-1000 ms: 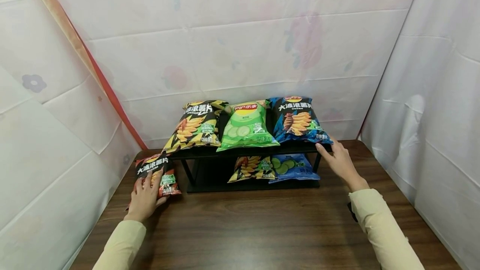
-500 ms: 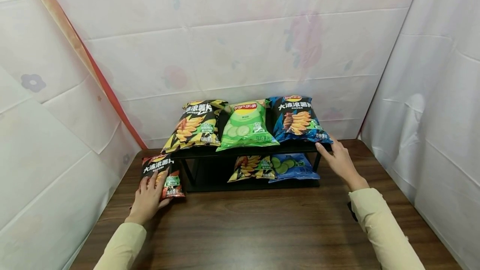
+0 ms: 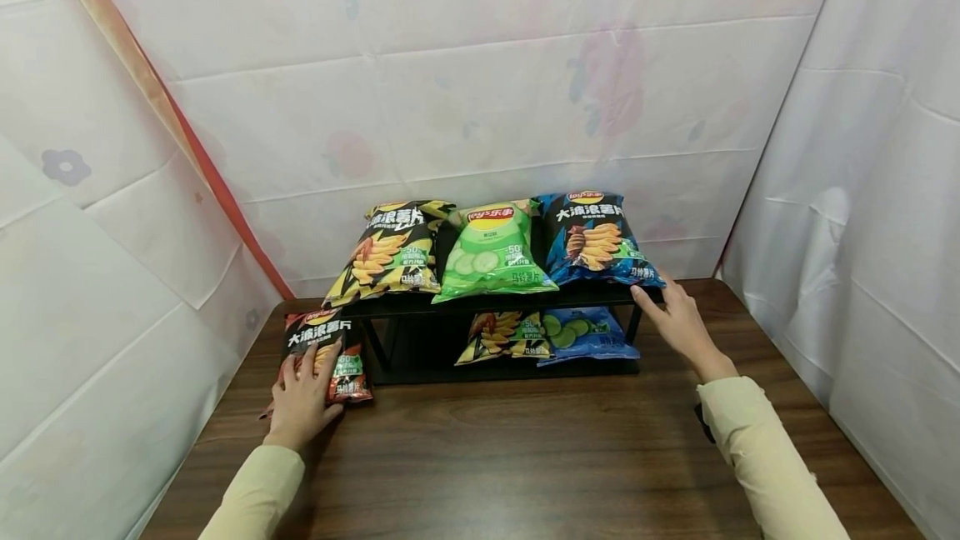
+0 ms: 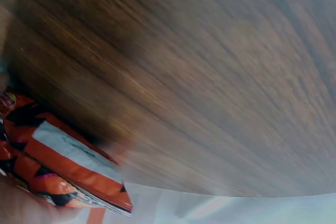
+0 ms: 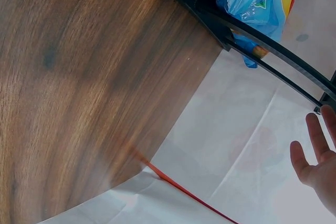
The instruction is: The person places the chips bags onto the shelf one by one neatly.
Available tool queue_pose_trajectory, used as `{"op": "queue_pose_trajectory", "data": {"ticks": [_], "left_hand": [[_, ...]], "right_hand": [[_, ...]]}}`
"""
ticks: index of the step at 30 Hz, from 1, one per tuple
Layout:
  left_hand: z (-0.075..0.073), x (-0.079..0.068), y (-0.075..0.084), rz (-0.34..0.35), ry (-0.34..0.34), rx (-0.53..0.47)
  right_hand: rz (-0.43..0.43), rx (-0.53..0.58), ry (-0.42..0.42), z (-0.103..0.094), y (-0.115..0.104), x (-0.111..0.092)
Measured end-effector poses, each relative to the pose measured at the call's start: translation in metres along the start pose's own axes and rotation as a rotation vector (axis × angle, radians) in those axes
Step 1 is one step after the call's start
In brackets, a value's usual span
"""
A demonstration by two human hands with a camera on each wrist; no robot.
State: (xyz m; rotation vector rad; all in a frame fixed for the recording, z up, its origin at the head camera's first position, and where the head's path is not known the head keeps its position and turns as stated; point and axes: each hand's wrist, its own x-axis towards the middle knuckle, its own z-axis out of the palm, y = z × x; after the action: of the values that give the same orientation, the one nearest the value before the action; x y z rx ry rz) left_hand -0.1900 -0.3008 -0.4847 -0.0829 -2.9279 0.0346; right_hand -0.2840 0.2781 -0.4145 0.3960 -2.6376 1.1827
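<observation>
To the left of the black two-tier rack (image 3: 506, 371), a red-and-black bag of chips (image 3: 348, 386) leans at the rack's left end. My left hand (image 3: 300, 402) holds it, fingers spread over its front and thumb by its lower edge. The left wrist view shows the bag's orange side (image 4: 79, 163) between the thumb and the fingers. At the rack's right end, my right hand (image 3: 686, 327) rests by the top shelf's corner with extended fingers. In the right wrist view its fingers (image 5: 315, 135) are straight near the rack's frame.
On the top shelf lie a yellow-and-black chip bag (image 3: 386, 252), a green one (image 3: 491, 252) and a dark blue one (image 3: 596, 240). Below are another yellow-and-black bag (image 3: 506, 336) and a blue bag (image 3: 588, 338). White cloth (image 3: 480, 107) surrounds the wooden table (image 3: 525, 465).
The left hand and the red-and-black chip bag have shifted right, closer to the rack, and slightly toward me. The right hand has stayed at the rack's corner.
</observation>
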Motion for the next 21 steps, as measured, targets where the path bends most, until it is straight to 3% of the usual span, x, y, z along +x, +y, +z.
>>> {"op": "queue_pose_trajectory", "data": {"ticks": [8, 21], "left_hand": [[0.0003, 0.0036, 0.0091, -0.006, 0.022, 0.032], [-0.0022, 0.0046, 0.0069, 0.002, 0.079, 0.062]], "right_hand": [[-0.012, 0.005, 0.012, -0.0001, -0.0003, -0.0001], [0.008, 0.004, -0.006, 0.0004, -0.0007, 0.0002]]}}
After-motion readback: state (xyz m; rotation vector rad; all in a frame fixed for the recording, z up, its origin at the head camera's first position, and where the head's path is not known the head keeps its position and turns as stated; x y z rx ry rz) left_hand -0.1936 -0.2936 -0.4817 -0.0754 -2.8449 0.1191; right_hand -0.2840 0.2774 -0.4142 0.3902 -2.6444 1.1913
